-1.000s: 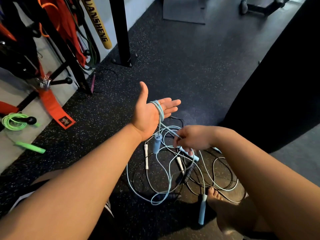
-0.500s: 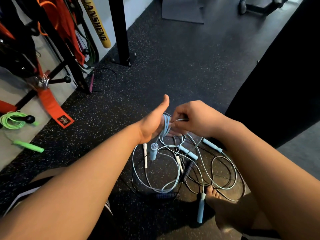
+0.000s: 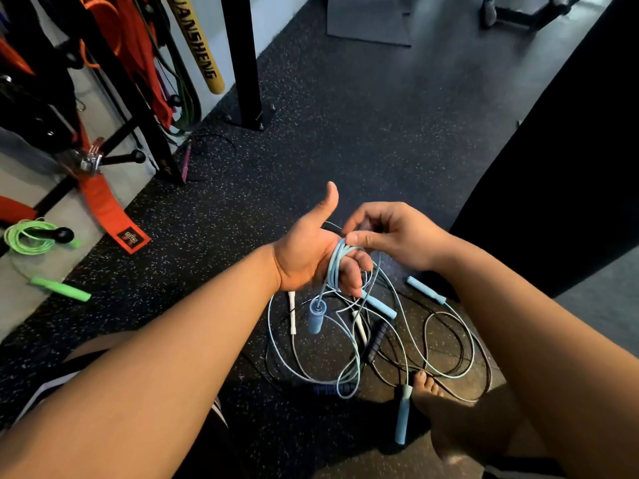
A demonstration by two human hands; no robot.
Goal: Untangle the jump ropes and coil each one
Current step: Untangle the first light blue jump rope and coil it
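Note:
A light blue jump rope [image 3: 334,267] is looped several times around my left hand [image 3: 313,252], whose thumb points up and whose fingers curl over the coils. One of its blue handles [image 3: 316,316] dangles below that hand. My right hand [image 3: 387,236] pinches the same blue cord at the top of the coils. Below on the floor lies a tangle of ropes [image 3: 380,344]: pale blue, white and black cords with blue handles [image 3: 402,414], white handles [image 3: 292,312] and a black handle [image 3: 377,340].
A green jump rope [image 3: 29,235] lies coiled at the left, its green handle [image 3: 60,289] nearby. A black rack post [image 3: 243,60], orange straps [image 3: 103,205] and hanging bands stand at the back left. A dark wall panel [image 3: 570,160] rises on the right. My bare foot [image 3: 446,413] rests beside the tangle.
My left hand turned from palm open to thumb up with fingers curled. My right hand rose from the floor tangle, bringing the blue cord up over the left hand's coils.

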